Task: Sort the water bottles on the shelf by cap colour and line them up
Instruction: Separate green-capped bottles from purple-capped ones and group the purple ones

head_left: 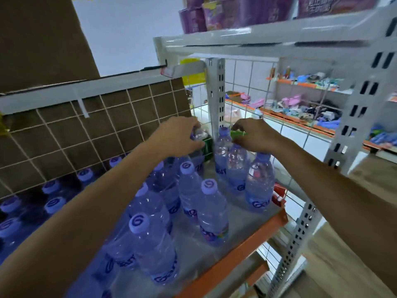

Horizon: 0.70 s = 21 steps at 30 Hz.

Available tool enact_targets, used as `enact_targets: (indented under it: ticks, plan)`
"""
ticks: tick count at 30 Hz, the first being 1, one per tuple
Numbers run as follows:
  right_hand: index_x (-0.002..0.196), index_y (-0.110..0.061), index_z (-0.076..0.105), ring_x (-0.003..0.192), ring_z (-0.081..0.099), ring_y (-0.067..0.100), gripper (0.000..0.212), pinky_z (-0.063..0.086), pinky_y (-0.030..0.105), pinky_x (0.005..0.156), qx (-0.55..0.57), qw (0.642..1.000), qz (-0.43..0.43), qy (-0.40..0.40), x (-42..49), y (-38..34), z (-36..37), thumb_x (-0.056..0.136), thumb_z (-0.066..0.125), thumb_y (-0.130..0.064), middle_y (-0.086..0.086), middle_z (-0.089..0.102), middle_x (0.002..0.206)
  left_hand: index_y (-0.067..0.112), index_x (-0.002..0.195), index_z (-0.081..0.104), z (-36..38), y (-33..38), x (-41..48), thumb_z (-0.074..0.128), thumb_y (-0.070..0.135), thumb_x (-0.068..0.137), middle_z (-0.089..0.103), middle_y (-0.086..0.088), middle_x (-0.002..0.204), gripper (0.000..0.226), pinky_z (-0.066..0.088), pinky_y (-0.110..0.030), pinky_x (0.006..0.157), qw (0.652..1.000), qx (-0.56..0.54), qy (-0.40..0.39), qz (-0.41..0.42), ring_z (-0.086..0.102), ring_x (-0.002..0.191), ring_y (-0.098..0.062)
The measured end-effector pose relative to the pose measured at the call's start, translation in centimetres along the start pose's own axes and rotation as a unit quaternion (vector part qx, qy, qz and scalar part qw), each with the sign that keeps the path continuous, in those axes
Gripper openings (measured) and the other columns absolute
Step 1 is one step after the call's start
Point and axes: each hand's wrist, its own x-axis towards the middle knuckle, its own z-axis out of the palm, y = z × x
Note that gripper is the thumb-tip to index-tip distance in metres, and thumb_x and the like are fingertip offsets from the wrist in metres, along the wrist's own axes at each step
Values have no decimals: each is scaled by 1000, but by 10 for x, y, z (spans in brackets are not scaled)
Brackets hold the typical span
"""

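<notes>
Upright on the grey shelf [253, 235] with its orange front edge, from centre to lower left of the frame: water bottles [211, 214], long axes vertical, purple caps [208, 186] pointing up at the camera. Loosely grouped rather than in a straight row, with 3 of them apart at centre right beside the perforated post [217, 93].

Reaching in from the bottom corners, 2 bare forearms, both stretched to the back of the shelf near the middle of the frame. Left hand [180, 136] palm down, fingers curled over the top of a green-labelled bottle [206, 147] at the rear, gripping it. Cap hidden under the fingers, so its colour cannot be told. Bottle upright, just left of the post.

Right hand [257, 136] just right of the post, wrist bent down, fingertips pinching a small green thing [237, 133] above the rear purple-capped bottles. Cannot tell whether cap or label.

At upper left, brown cardboard [43, 39] behind a white wire grid [107, 125]. Below the grid at lower left, more purple-capped bottles [51, 187], dim. On the shelf above, top right, purple wrapped packs [236, 14]. Through the mesh at right, blurred goods on other shelves [300, 104].
</notes>
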Motion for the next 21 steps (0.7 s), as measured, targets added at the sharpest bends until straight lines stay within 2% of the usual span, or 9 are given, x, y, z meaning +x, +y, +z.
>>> enact_targets:
  ticks: [5, 10, 11, 13, 14, 15, 17, 19, 21]
  plan:
    - [131, -6, 47, 124, 44, 31, 52, 37, 30, 91, -11, 999, 42, -23, 36, 18, 3, 87, 62, -30, 15, 47, 136, 13, 132, 46, 29, 10, 60, 61, 29, 87, 53, -10, 131, 50, 41, -34, 93, 999, -10, -20, 25, 50, 117, -28]
    - [136, -6, 44, 126, 44, 32, 62, 39, 34, 97, -67, 993, 12, -95, 87, 12, 5, 85, 66, -34, 15, 42, 142, 8, 134, 45, 58, 4, 108, 61, 25, 86, 50, -15, 134, 53, 42, -38, 98, 993, 77, -84, -3, 47, 122, -32]
    - [136, -8, 45, 118, 52, 31, 64, 44, 36, 92, -62, 990, 18, -126, 98, 12, 8, 83, 68, -36, 14, 45, 140, 8, 130, 49, 63, -1, 112, 62, 26, 86, 52, -16, 131, 50, 44, -39, 96, 991, 94, -90, -16, 49, 119, -33]
    - [122, -4, 57, 77, 67, 24, 56, 55, 31, 64, -40, 981, 32, -186, 114, 11, 13, 79, 73, -37, 16, 60, 120, 9, 119, 54, 72, -13, 115, 61, 30, 84, 56, -15, 123, 41, 48, -39, 88, 985, 116, -115, -54, 54, 111, -34]
    - [111, -3, 63, 58, 66, 18, 49, 54, 25, 51, -43, 978, 26, -204, 121, 9, 17, 78, 75, -36, 15, 66, 105, 10, 116, 56, 75, -19, 116, 60, 31, 83, 58, -15, 119, 39, 49, -37, 84, 981, 120, -134, -74, 56, 108, -34]
    - [104, -2, 66, 48, 63, 14, 41, 53, 22, 47, -52, 976, 14, -212, 129, 6, 21, 77, 76, -31, 13, 68, 92, 10, 114, 57, 77, -23, 116, 59, 31, 84, 60, -15, 115, 37, 47, -34, 79, 977, 124, -148, -88, 57, 105, -33]
    - [100, -2, 68, 52, 65, 13, 30, 58, 26, 58, -60, 973, -21, -221, 141, -3, 27, 75, 78, -16, 10, 69, 83, 8, 108, 61, 79, -30, 115, 57, 28, 84, 64, -14, 103, 32, 44, -30, 69, 974, 132, -156, -93, 60, 95, -31]
    - [102, -2, 68, 67, 69, 20, 30, 59, 34, 72, -68, 971, -46, -225, 149, -10, 33, 74, 76, -5, 13, 70, 89, 7, 102, 63, 81, -32, 113, 56, 26, 85, 66, -13, 94, 27, 38, -29, 65, 976, 140, -142, -83, 60, 88, -29]
    - [107, -2, 66, 74, 68, 23, 32, 59, 35, 75, -72, 971, -56, -220, 156, -11, 35, 75, 72, 0, 15, 69, 98, 6, 102, 64, 82, -33, 111, 56, 29, 86, 67, -12, 91, 29, 37, -29, 65, 976, 152, -134, -77, 60, 86, -29]
